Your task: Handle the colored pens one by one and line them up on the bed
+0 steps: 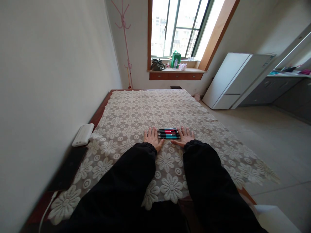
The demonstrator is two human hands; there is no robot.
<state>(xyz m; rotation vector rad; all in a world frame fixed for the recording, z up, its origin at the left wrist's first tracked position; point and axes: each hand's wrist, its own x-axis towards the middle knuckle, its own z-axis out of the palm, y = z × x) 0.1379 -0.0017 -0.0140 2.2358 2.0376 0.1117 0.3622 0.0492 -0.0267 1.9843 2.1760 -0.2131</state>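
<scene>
Several pens (168, 133) in black, red and teal lie side by side on the flowered lace tablecloth (145, 106), forming a compact row. My left hand (152, 138) rests flat at their left end, fingers spread and pointing away from me. At the right end, my right hand (185, 136) lies palm down with its fingers apart. Both hands appear to touch or nearly touch the pen ends; exact contact cannot be made out. Neither hand grips anything.
Along the left table edge sit a white power bank (83, 134) and a dark tablet or phone (68, 170) with a white cable (47, 210). Beyond the table stand a pink coat rack (125, 38) and a white fridge (233, 81). Bags lie on the windowsill (189, 69).
</scene>
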